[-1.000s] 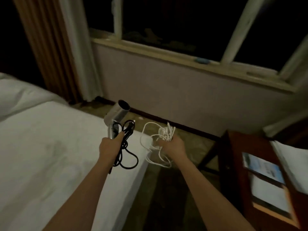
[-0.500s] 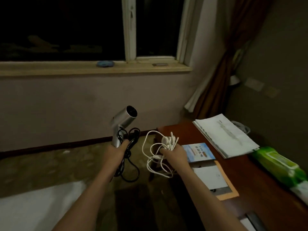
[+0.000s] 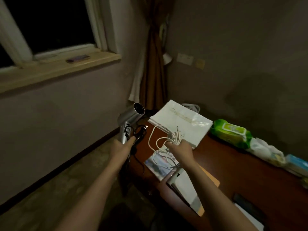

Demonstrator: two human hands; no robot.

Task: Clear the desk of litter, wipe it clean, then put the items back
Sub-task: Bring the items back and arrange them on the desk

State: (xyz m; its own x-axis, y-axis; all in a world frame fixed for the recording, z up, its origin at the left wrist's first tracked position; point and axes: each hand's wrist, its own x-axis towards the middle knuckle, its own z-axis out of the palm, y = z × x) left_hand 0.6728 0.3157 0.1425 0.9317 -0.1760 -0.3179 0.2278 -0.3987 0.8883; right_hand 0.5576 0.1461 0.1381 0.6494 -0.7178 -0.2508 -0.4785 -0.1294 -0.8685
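Both hands loaded, desk just ahead — items look due to go back.

L hand (image 3: 124,145) is wrapped round the handle of the silver hair dryer (image 3: 131,115), barrel aimed up-right, black cord (image 3: 139,133) dangling; R hand (image 3: 179,148) pinches a white cable bundle (image 3: 165,138) over the desk (image 3: 233,164) — R nearer. Below it: booklet (image 3: 156,165), paper stack (image 3: 181,122); green wipes pack (image 3: 231,133) well right. Free wood is scarce.

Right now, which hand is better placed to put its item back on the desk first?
Right. The right hand with the white cables is already above the desk; the left hand with the hair dryer is beyond its edge.
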